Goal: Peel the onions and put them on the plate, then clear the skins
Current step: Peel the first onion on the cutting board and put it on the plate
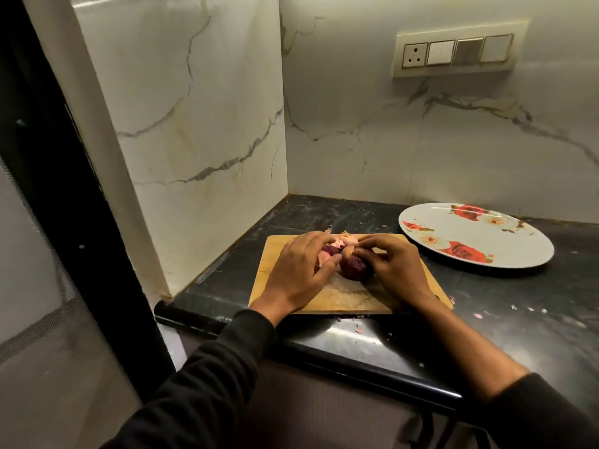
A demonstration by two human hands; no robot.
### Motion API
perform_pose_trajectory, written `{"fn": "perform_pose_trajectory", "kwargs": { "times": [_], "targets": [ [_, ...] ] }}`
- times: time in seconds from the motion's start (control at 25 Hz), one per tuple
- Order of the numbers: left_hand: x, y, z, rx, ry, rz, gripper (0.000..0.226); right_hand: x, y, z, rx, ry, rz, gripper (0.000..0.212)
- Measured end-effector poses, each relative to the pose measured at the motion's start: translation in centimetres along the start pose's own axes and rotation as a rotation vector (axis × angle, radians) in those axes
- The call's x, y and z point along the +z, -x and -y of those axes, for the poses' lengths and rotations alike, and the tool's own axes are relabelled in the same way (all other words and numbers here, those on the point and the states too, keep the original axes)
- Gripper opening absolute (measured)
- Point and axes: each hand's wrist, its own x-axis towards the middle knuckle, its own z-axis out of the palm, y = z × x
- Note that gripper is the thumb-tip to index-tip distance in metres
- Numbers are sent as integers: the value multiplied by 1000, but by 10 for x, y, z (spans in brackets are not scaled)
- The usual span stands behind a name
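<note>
A wooden cutting board point(327, 299) lies on the black counter near its front edge. On it sits a dark purple onion point(354, 268), held by my right hand point(393, 268) with fingers curled over its top. My left hand point(299, 270) grips pinkish loose onion skins point(432, 243) and another onion piece point(325, 249) just left of it. More pale skin shows behind the hands at the board's far edge. A white plate point(518, 254) with red rose prints lies to the right, with nothing on it.
Marble walls close the corner at left and behind. A switch panel point(457, 53) hangs on the back wall. Small skin scraps point(452, 299) dot the black counter point(486, 319) right of the board. A dark door frame stands far left.
</note>
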Motion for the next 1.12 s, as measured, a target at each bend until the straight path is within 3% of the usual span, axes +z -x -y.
{"fn": "perform_pose_trajectory", "kwargs": {
  "times": [0.2,0.52,0.72,0.84,1.0,1.12],
  "targets": [
    [3,-1,0,47,-43,61,52,0,1,6,-49,10,-65,15],
    [4,-1,-21,116,-109,-59,82,3,-3,5,18,35,-165,11],
    [22,-1,-45,62,-282,-134,73,0,-2,8,-16,-86,-174,23],
    [26,-1,-49,48,-168,-112,74,-6,0,11,-3,-241,-109,18],
    [24,-1,-50,-13,51,19,82,-24,3,11,101,-584,131,10],
    [27,-3,-53,-33,265,65,78,-36,0,1,173,-621,186,10]
  ]
}}
